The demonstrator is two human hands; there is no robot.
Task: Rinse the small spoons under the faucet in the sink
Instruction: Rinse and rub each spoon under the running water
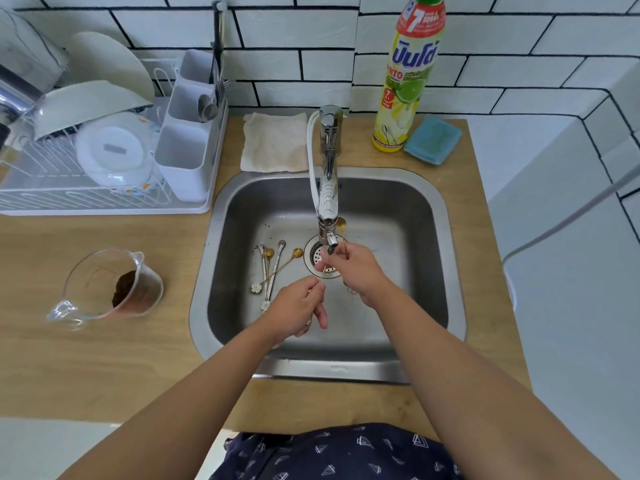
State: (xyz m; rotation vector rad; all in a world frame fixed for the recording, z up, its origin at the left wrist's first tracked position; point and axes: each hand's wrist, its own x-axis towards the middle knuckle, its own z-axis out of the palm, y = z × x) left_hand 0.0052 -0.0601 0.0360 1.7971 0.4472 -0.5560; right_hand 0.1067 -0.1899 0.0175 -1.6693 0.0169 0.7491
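Over the steel sink [440,216], your left hand [298,308] pinched a small spoon [321,275] by its handle, angled up toward your right hand [353,268], whose fingers closed on its bowl beneath the faucet [328,202].

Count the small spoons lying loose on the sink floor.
4, maybe more. They lie in a cluster left of the drain. Another gold bowl shows behind the faucet. One more is held by the left hand and right hand.

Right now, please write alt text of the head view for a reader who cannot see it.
Two hands hold a thin spoon under the faucet over a steel sink: left hand pinches the handle, right hand the other end. Four spoons lie on the sink floor.
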